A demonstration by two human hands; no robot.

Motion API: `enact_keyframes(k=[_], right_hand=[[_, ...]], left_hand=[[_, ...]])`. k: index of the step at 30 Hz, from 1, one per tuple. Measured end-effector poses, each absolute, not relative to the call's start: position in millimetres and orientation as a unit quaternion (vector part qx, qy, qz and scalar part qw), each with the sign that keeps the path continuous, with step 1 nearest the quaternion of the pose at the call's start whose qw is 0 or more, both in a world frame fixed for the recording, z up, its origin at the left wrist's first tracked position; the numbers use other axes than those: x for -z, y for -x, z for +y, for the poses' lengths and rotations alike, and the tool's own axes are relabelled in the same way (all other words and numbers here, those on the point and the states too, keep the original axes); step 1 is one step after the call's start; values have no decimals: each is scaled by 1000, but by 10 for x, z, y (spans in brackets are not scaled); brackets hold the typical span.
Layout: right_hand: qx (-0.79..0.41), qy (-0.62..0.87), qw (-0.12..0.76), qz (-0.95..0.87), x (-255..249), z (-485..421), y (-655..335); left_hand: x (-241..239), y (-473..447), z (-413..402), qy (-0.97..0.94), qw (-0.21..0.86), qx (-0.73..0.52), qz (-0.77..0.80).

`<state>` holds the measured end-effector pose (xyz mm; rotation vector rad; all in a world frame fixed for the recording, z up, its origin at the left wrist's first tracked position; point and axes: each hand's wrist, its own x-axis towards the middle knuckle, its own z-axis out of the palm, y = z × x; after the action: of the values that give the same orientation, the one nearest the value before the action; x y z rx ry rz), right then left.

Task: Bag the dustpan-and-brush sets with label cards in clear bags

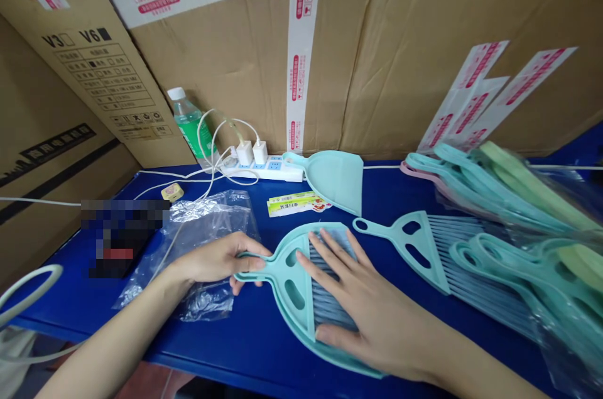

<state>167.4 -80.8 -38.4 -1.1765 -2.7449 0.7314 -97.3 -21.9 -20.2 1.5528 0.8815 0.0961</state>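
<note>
Dustpan [301,339] lies flat on the blue table [254,336], brush [330,305] nested inside. The left hand [221,257] pinches both handles to steady them, while the right hand [372,317], open flat, presses the bristles down.

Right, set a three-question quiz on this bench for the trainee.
1. True or false: the right hand lies flat on the brush bristles.
2. What does the left hand grip? A) a bottle B) the teal handle C) a cable
3. How many chargers sit in the power strip?
Key: 1 true; 2 B; 3 two.
</note>
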Motion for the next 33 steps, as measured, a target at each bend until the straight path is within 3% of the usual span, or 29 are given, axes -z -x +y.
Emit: enact_keyframes(k=[8, 23, 33], right_hand=[[-232, 379, 64, -894, 437, -789, -1715], [-278, 361, 21, -890, 302, -665, -1854], [-203, 382, 37, -901, 343, -641, -1869]], left_hand=[[181, 977, -238, -706, 591, -30, 390], [161, 1042, -267, -712, 540, -43, 446], [133, 1018, -265, -725, 544, -30, 423]])
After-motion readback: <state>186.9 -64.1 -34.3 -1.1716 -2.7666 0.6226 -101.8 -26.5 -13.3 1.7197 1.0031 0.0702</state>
